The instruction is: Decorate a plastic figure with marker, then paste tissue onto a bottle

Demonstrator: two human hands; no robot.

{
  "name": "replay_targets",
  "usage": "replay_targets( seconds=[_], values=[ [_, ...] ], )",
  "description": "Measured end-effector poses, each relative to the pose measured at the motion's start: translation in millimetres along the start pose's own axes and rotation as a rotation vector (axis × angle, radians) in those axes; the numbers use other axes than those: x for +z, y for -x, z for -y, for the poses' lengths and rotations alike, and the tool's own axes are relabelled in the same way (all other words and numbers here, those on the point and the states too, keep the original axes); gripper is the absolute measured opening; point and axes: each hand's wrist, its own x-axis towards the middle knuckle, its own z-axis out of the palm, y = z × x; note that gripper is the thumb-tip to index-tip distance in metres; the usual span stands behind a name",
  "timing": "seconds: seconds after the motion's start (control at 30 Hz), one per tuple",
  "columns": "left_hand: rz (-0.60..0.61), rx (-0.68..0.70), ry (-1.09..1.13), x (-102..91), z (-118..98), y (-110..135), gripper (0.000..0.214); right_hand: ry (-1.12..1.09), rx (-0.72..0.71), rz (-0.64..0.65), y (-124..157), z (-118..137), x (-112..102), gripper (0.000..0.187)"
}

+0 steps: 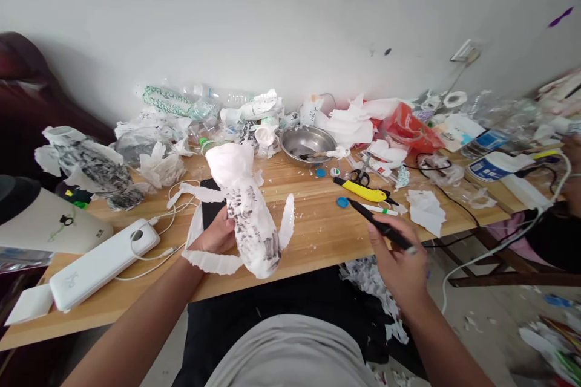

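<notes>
My left hand [213, 236] grips a white paper figure [247, 211] with grey-black marks on its body and paper strips sticking out like limbs. I hold it tilted above the wooden table [318, 236], near the front edge. My right hand [399, 260] is closed on a black pen [379, 225], its tip pointing up and left toward a blue bottle cap [342, 202]. The pen is a short way to the right of the figure and does not touch it.
A metal bowl [306, 142], a yellow utility knife [361, 191], scissors [362, 176], torn paper, plastic bottles and bags crowd the back of the table. A white power bank [102, 263] with cable lies at the left. Paper scraps litter the floor on the right.
</notes>
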Motion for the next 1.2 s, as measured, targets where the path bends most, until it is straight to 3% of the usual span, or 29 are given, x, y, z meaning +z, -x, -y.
replay_targets(
  seconds=[0.07,0.17,0.27,0.33,0.4,0.43,0.5,0.53,0.57,0.63,0.73,0.87,1.0,1.1,1.2],
  values=[
    [-0.022,-0.003,-0.006,1.5,-3.4,0.4,0.072,0.130,-0.177,0.171,-3.7,-15.8,7.2,0.025],
    [-0.041,-0.002,-0.019,6.3,-4.6,-1.2,0.073,0.202,-0.248,0.379,-7.7,-31.0,19.3,0.043],
    [-0.063,0.008,-0.020,15.4,0.4,2.4,0.073,0.269,-0.273,0.482,-8.6,-35.5,21.5,0.059],
    [-0.095,0.011,-0.009,23.0,6.6,11.2,0.070,0.185,-0.223,0.472,2.0,-31.9,11.6,0.055],
    [-0.143,0.007,0.019,30.5,13.2,24.4,0.066,-0.140,-0.044,0.508,28.4,-24.2,-4.9,0.035],
    [-0.174,0.002,0.034,34.0,16.0,31.5,0.063,-0.399,0.111,0.615,47.3,-19.6,-13.3,0.023],
    [-0.239,-0.005,0.049,40.8,19.8,44.5,0.057,-0.809,0.617,1.021,91.8,-10.8,-24.5,0.017],
    [-0.268,-0.008,0.048,44.3,20.8,49.6,0.055,-0.849,0.869,1.291,114.4,-7.5,-25.7,0.012],
    [-0.292,-0.010,0.042,48.1,21.2,53.6,0.055,-0.809,1.035,1.397,135.3,-5.4,-23.8,0.012],
    [-0.315,-0.034,0.025,56.7,21.1,58.3,0.057,-0.722,1.107,1.301,167.7,-5.2,-11.9,0.013],
    [-0.306,-0.113,0.021,71.1,21.1,59.7,0.064,-0.609,1.038,1.050,187.6,-10.8,12.6,0.017],
    [-0.243,-0.161,0.058,85.7,23.9,57.9,0.072,-0.472,0.855,0.808,177.4,-16.3,34.8,0.020],
    [-0.149,-0.119,0.090,93.7,25.5,57.9,0.069,-0.334,0.688,0.629,157.2,-16.9,46.1,0.012],
    [-0.102,-0.095,0.095,97.5,26.3,59.2,0.065,-0.266,0.604,0.462,147.9,-16.0,42.7,0.024],
    [-0.091,-0.071,0.065,97.8,29.0,59.7,0.064,-0.218,0.560,0.224,141.9,-10.8,24.4,0.028]
  ],
)
